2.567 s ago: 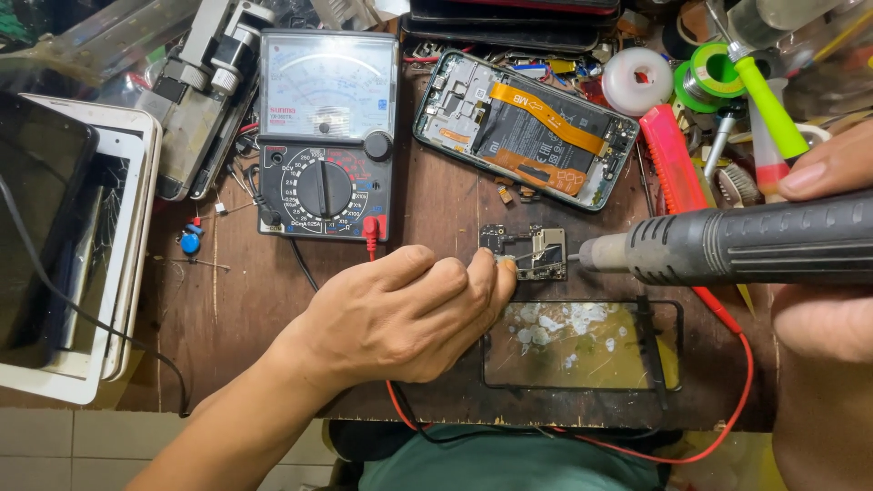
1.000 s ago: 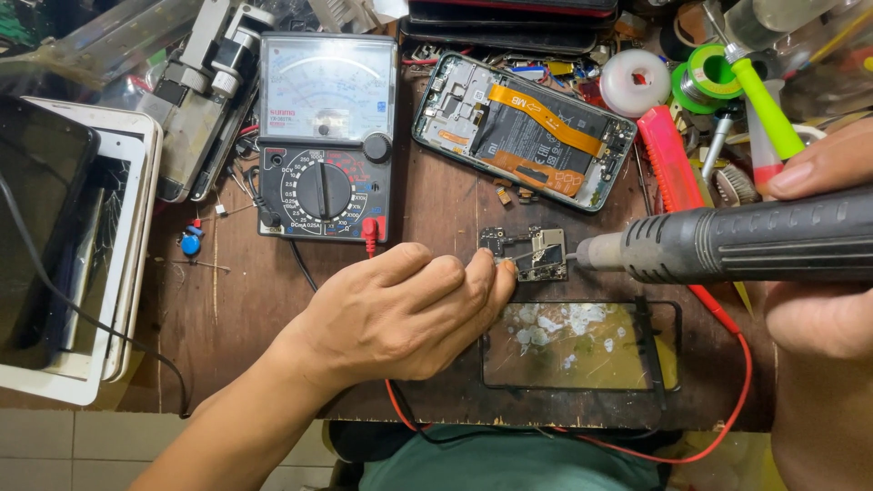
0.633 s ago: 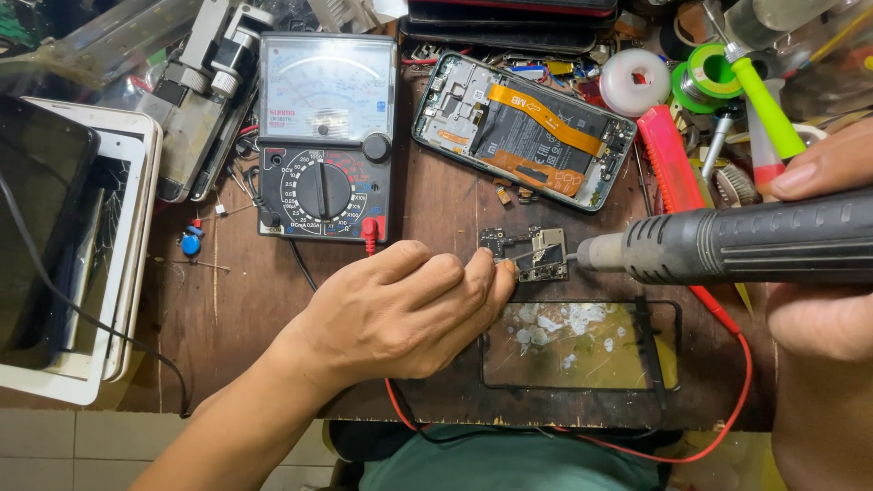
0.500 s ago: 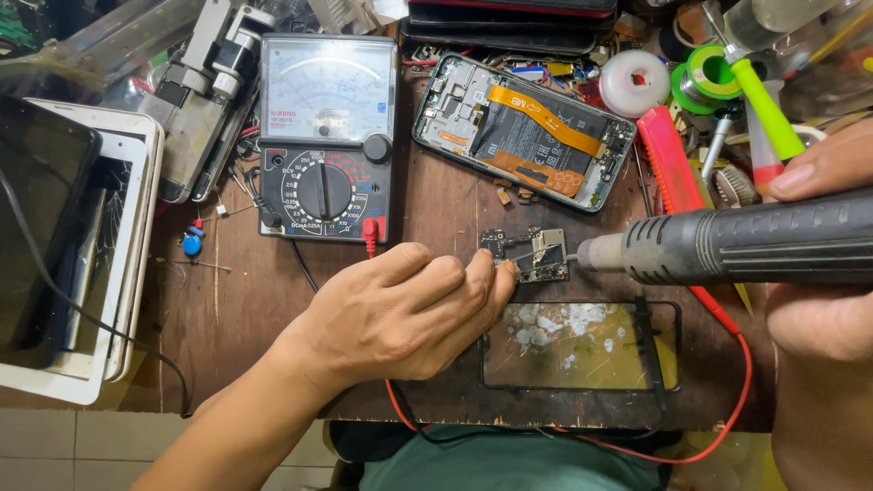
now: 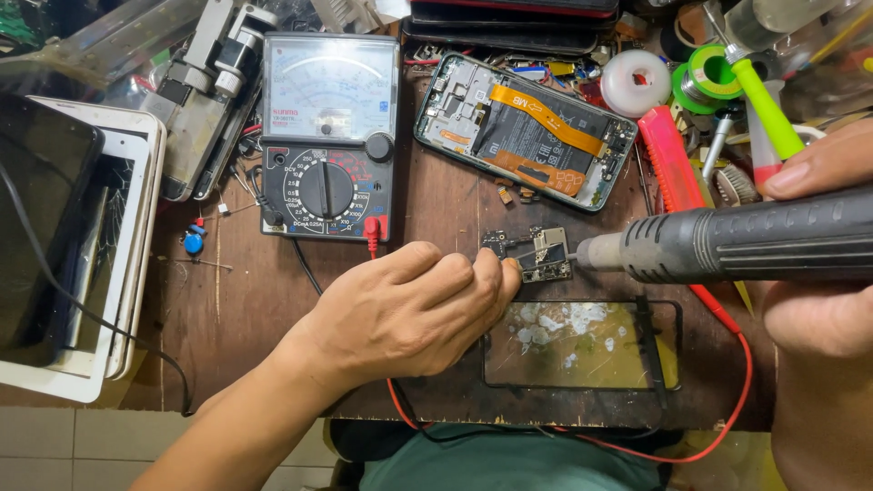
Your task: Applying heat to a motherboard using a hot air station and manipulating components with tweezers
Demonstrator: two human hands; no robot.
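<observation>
Wooden surface [image 5: 436,205] crowded with repair gear. At nine o'clock, left hand [image 5: 409,314] curled, fingertips pinning small circuit board [image 5: 532,255] at centre. At three o'clock, right hand [image 5: 818,264] clamped round dark hot-air tool [image 5: 746,244], nozzle just beside board. At eleven o'clock, analogue multimeter [image 5: 329,136].

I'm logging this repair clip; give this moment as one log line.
left hand: pins small circuit board | right hand: holds hot-air tool, nozzle at board | multimeter behind
</observation>
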